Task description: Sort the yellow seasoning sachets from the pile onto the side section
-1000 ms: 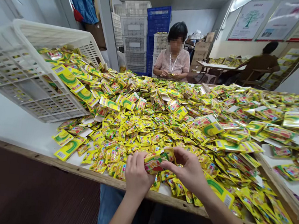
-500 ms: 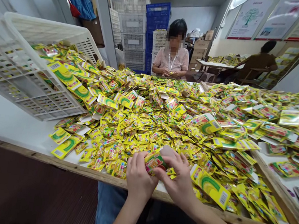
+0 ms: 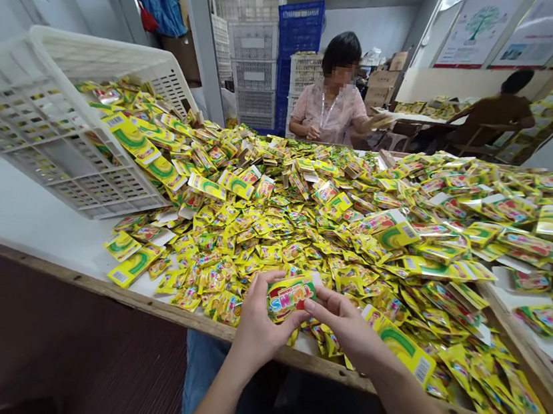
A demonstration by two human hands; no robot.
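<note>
Both hands are raised just above the front edge of the table, holding a small yellow sachet (image 3: 290, 298) between them, with its multicoloured lettering facing up. The left hand (image 3: 260, 319) is curled around the sachet's left side, with the thumb on its face and the fingers behind it. The right hand (image 3: 342, 326) is only partly closed, pinching the sachet's right edge between thumb and fingers. The sachet sits above the near end of a huge heap of yellow-and-green sachets (image 3: 273, 233), which spreads across the white table (image 3: 19, 202) and spills toward its wooden edge (image 3: 94, 295). A larger yellow packet (image 3: 404, 352) with a green arc and a barcode lies just beside the right hand. To the left of the heap, a white plastic crate (image 3: 38, 131) lies tipped on its side, with sachets running out of its open top. Across the table sits a co-worker (image 3: 332, 106) in a pale patterned blouse, one arm stretched sideways, possibly holding a sachet, though that hand is too small to tell. Farther back, another seated person (image 3: 500, 107) faces a table (image 3: 418, 118) spread with more packets, and stacked white and blue crates (image 3: 295, 55) stand against the wall
</note>
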